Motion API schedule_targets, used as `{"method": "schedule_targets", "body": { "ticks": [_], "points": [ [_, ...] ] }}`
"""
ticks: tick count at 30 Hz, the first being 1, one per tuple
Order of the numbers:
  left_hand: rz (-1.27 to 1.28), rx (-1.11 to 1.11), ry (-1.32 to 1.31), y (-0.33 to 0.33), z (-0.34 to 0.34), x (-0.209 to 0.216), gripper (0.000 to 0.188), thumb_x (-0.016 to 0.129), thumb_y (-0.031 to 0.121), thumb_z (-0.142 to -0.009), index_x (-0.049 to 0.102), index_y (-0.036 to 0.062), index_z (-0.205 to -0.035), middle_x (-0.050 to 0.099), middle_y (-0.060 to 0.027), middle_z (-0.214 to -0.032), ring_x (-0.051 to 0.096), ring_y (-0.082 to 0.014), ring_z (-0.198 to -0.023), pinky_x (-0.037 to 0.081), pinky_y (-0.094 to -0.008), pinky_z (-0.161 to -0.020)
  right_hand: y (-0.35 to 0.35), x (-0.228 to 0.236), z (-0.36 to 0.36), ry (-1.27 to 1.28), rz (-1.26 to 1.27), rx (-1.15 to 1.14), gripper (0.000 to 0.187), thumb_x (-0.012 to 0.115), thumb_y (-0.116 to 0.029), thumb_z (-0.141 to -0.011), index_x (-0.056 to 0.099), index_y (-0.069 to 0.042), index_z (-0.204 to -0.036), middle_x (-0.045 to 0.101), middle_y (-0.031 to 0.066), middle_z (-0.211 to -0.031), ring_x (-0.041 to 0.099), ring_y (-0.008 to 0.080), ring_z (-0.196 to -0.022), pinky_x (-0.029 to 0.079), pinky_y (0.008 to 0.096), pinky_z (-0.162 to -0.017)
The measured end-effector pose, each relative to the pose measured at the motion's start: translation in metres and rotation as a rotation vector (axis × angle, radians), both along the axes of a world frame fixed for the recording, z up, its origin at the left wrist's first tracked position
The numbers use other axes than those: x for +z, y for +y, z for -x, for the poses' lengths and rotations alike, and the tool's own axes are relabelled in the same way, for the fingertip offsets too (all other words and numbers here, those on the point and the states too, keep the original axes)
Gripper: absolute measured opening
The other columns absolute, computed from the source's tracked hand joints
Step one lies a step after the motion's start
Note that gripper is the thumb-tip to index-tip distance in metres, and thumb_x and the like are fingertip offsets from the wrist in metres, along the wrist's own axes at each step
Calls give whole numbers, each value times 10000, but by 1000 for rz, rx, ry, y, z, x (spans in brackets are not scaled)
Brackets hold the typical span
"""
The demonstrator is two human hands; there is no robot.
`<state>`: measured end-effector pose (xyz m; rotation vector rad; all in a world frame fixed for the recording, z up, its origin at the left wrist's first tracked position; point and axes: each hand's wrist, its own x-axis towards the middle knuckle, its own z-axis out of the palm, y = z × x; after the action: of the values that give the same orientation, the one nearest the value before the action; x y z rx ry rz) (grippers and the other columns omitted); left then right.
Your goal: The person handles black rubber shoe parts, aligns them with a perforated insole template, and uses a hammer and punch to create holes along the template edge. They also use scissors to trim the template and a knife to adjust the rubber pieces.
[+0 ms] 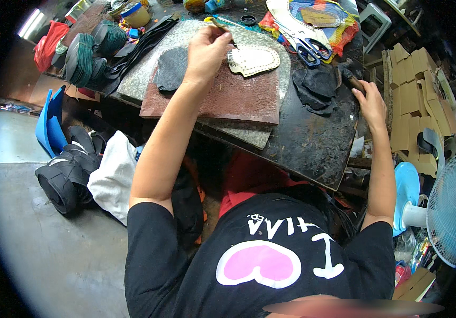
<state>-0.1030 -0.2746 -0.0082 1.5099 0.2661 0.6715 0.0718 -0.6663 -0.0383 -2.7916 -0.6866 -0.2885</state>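
Observation:
My left hand (pixel 207 54) is closed round a slim punch-like tool (pixel 228 36), its tip pointing down beside a cream, sole-shaped template (pixel 254 60) dotted with holes along its edge. The template rests on a reddish-brown board (pixel 238 103). Left of my wrist, black leather pieces (pixel 171 70) lie stacked on the same board. At the table's right side my right hand (pixel 372 105) grips the handle of a hammer (pixel 352 81). Its dark head is near more black leather pieces (pixel 314 89). Whether the punch tip touches anything, I cannot tell.
Blue-handled scissors (pixel 313 52) lie on pale templates beside a coloured mesh bag (pixel 351 33). Spools of green cord (pixel 81 59) and black strips (pixel 137 50) occupy the table's left. Cardboard boxes (pixel 416 95) and a fan (pixel 447 209) stand at the right.

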Motion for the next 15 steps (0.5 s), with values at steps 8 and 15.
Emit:
{"method": "schedule_targets", "body": {
  "ticks": [8, 15],
  "points": [
    [-176, 38, 106, -6, -10, -10, 181, 662, 134, -914, 660, -36, -978, 694, -75, -891, 644, -130, -843, 506, -278, -787, 41, 41, 40, 493, -852, 60, 342, 626, -315, -976, 654, -81, -1223, 573, -35, -762, 505, 35, -585, 393, 180, -529],
    [-2, 90, -65, -7, -2, 1, 146, 642, 78, -929, 610, -51, -988, 663, -92, -895, 657, -137, -764, 584, -273, -659, 111, 68, 87, 65, -436, 365, 363, 595, -340, -976, 623, -199, -1308, 721, 129, -989, 703, 283, -848, 536, 343, -702]
  ]
}}
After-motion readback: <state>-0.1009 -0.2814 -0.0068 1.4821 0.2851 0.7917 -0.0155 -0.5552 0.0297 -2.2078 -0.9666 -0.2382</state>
